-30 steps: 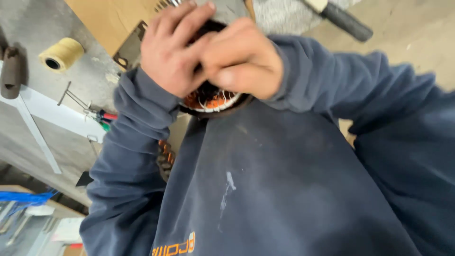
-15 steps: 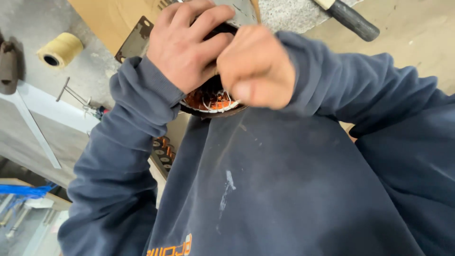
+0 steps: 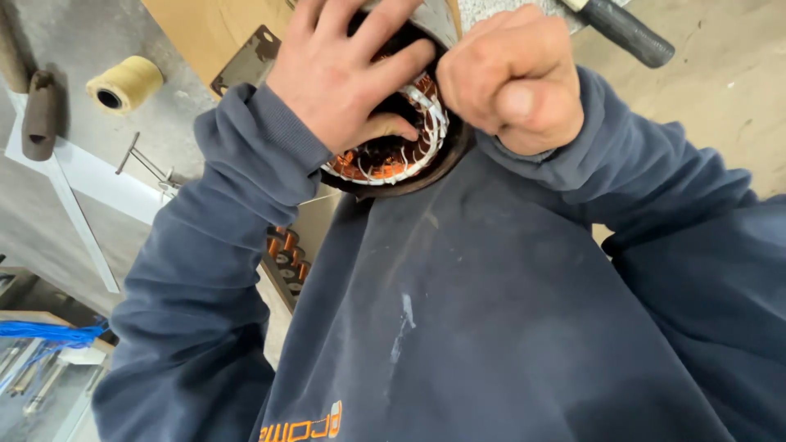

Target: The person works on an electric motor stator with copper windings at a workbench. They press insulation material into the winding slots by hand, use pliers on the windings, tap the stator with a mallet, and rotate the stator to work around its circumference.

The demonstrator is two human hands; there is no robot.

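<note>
**A:** What do the hands hold?

**B:** A round motor stator [image 3: 393, 151] with copper windings and white slot liners, pressed against the person's dark blue sweatshirt [image 3: 458, 327], at the table's near edge. The left hand [image 3: 348, 78] lies spread over it, fingers [image 3: 385, 37] wide across the top and the thumb hooked into the bore. The right hand [image 3: 516, 78] is curled into a fist at the stator's right rim; whether it pinches anything cannot be told.

**A:** And around them?

**B:** A spool of pale twine [image 3: 124, 83] lies toward the table's far left. A black tool handle [image 3: 626, 33] lies at the far right.
</note>
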